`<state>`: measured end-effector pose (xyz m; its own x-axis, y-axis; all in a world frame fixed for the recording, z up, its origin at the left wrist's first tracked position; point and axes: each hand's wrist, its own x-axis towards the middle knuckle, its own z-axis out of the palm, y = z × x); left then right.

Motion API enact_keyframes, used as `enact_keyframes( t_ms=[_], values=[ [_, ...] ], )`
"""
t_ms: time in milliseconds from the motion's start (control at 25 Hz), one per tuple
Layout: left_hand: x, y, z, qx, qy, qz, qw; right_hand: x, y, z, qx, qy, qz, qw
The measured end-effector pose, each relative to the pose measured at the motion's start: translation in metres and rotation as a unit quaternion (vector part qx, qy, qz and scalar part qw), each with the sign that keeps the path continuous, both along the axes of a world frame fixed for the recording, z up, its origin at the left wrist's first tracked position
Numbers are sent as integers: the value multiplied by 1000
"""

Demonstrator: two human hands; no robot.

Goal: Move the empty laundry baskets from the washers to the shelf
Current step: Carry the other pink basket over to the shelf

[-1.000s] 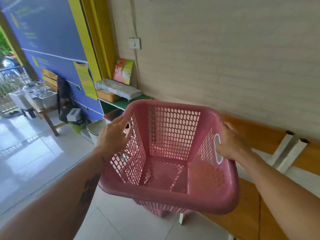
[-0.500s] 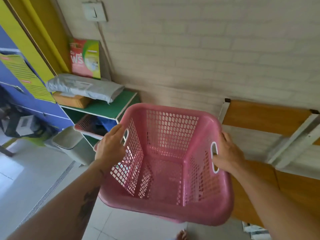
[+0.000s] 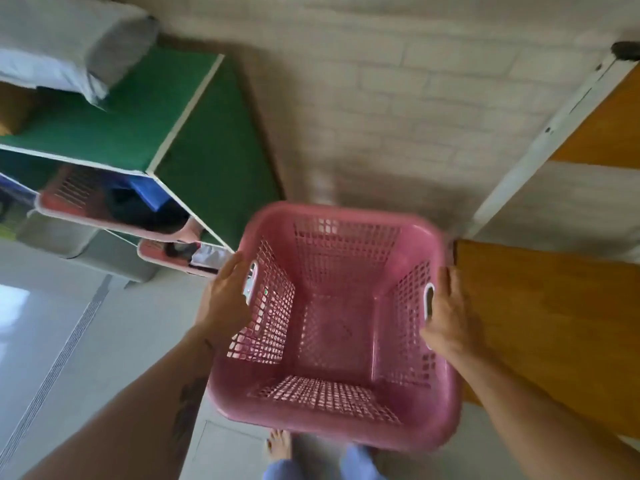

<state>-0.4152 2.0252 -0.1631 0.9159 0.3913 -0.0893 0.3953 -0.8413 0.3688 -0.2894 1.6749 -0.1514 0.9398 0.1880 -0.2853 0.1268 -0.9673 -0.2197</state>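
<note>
I carry an empty pink laundry basket (image 3: 332,344) with perforated walls in front of me, above the floor. My left hand (image 3: 223,299) grips its left handle slot and my right hand (image 3: 446,317) grips its right handle slot. The green shelf (image 3: 194,140) stands to the upper left against the wall. Two more pink baskets sit in its lower compartments, an upper basket (image 3: 100,216) and a lower basket (image 3: 180,258), each with dark items inside.
A grey parcel (image 3: 69,53) lies on the shelf top. An orange wooden bench (image 3: 540,323) with a white frame (image 3: 540,140) stands at the right. A grey bin (image 3: 83,251) sits on the tiled floor left of the shelf. My bare foot (image 3: 278,445) shows below.
The view has tilted down and closed in on the shelf and wall. The basket stays in both hands and now hangs lower in view, beside the shelf's right side.
</note>
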Motion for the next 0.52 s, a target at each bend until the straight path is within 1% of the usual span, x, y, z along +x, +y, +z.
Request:
enact_keyframes(
  t_ms=[120, 160, 200, 280, 320, 400, 440, 520],
  values=[
    [-6, 2, -51, -17, 33, 30, 999, -12, 9, -55, -47, 46, -5, 998],
    [-10, -1, -63, -9, 46, 29, 998, -16, 8, -68, -56, 60, 0, 997],
    [-14, -3, -74, 3, 63, 13, 998, -18, 6, -75, -59, 68, 8, 996],
    [-18, 1, -90, 25, 126, -29, 991, -19, 4, -78, -46, 88, 14, 995],
    [-16, 5, -89, 33, 165, -51, 984, -19, 4, -73, -27, 100, 11, 995],
    [-6, 7, -65, 23, 229, -72, 970, -22, 1, -54, 13, 116, 5, 993],
    [1, 5, -42, 13, 244, -68, 967, -24, 1, -40, 24, 112, -5, 993],
    [10, -6, 2, -24, 220, -38, 974, -31, 4, -5, 41, 104, -29, 993]
  ],
)
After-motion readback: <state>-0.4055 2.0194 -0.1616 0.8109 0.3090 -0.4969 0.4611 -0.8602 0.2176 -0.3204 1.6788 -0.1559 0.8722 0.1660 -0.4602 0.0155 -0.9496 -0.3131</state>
